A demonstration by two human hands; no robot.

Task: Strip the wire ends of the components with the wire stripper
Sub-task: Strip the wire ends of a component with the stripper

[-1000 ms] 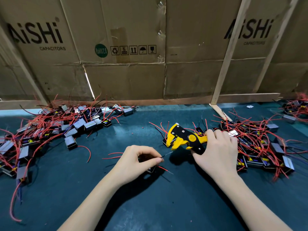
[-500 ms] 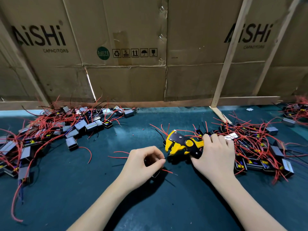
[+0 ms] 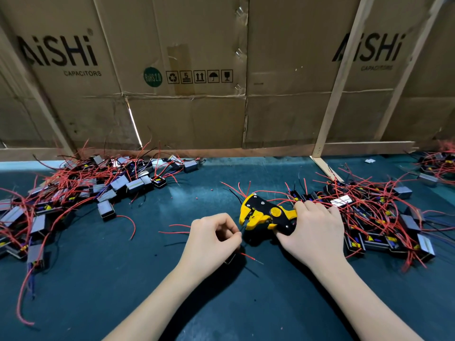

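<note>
Head view, looking forward-down, close over table [image 3: 172, 279].

Even, fairly dim overhead light; the dark green table mat [image 3: 103, 279] shows a pale sheen near its middle. Soft shadows lie under both forearms. Wide-angle bending curves the cardboard wall [image 3: 197, 114] edges; the far right corner smears

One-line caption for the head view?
Left hand feeds a wire into the yellow wire stripper gripped by the right hand.
</note>
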